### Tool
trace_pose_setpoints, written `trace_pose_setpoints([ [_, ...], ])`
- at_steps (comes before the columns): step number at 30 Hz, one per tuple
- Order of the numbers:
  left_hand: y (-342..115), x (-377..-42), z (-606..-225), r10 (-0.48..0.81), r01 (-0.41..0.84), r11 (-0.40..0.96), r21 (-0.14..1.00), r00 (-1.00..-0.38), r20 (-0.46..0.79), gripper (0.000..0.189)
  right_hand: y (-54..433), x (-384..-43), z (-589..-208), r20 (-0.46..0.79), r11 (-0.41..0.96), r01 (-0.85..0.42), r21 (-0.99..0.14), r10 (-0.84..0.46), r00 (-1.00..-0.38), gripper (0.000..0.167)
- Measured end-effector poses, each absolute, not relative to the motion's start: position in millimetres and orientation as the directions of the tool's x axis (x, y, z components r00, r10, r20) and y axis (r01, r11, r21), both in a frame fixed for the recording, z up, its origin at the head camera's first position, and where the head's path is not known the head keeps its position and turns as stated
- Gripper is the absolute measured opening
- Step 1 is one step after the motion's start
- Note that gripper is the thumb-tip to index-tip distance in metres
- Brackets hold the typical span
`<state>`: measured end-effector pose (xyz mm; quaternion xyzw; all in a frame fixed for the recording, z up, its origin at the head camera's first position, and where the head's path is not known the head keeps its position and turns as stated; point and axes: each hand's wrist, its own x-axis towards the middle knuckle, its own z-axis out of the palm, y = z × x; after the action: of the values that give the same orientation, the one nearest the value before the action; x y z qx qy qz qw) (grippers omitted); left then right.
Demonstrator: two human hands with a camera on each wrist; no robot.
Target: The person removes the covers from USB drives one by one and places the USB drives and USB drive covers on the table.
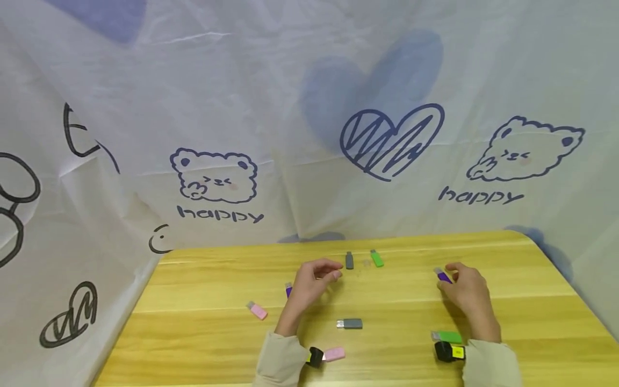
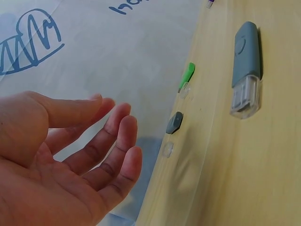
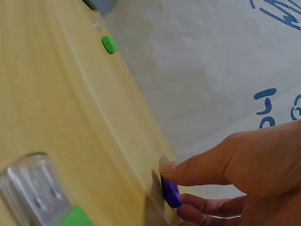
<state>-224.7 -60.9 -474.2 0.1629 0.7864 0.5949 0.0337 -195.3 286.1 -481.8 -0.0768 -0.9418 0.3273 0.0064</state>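
Note:
My right hand pinches a purple USB stick near the far right of the table, the thumb lying across it in the right wrist view, where the stick partly shows. My left hand holds nothing; its fingers are loosely bent above the table. Nearest to its fingertips is an upright-lying grey USB stick. A second purple stick is partly hidden beside the left hand. Another grey stick, with a clear cap, lies between the arms.
Pink sticks lie at left and beside the left wrist. A green stick lies near the back edge, with small clear pieces beside it. Another green stick lies by the right wrist camera. A printed white cloth hangs behind.

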Motion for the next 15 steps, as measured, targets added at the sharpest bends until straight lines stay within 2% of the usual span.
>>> trace_pose_setpoints([
  [9,-64,-224,-476,0.286,0.187,0.229,0.955,-0.951,0.118,0.018,287,-200,-489,-0.03,0.778,0.131,-0.614,0.143,-0.989,0.041],
  [15,-61,-217,-458,0.281,0.204,0.24,0.949,-0.95,0.133,0.016,286,-203,-490,-0.024,0.777,0.141,-0.614,0.159,-0.987,0.033],
])
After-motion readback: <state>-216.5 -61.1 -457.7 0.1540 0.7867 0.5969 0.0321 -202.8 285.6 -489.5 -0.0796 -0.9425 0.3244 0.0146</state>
